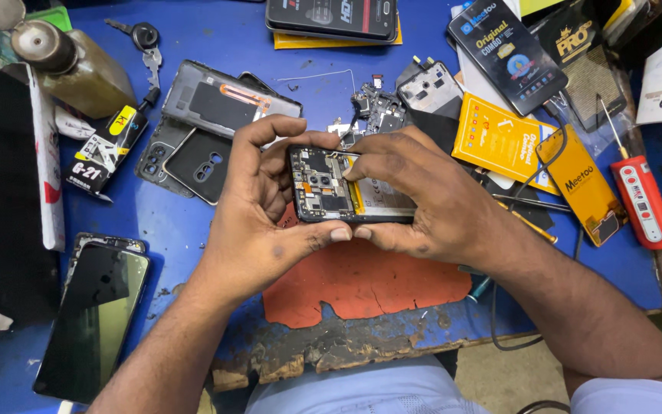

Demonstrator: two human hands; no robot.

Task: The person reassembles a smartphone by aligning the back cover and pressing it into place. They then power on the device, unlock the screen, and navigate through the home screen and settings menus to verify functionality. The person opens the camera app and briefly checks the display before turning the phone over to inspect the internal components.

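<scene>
We've got both hands clamped on the opened phone (350, 185) mid-frame, left hand (258, 222) at its 9 o'clock, right hand (430, 203) at 3. It's held above the counter (193, 222), red mat (362, 284) at 6 o'clock.

Both forearms reach in from below and meet at the middle. The left hand (258, 211) and right hand (423, 195) curl inward, thumb tips touching, fingers bent.

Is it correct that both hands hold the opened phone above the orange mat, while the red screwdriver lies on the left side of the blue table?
Not quite. The head view shows the red screwdriver on the right side of the blue table. The rest holds: the left hand and right hand hold the opened phone above the orange mat.
</scene>
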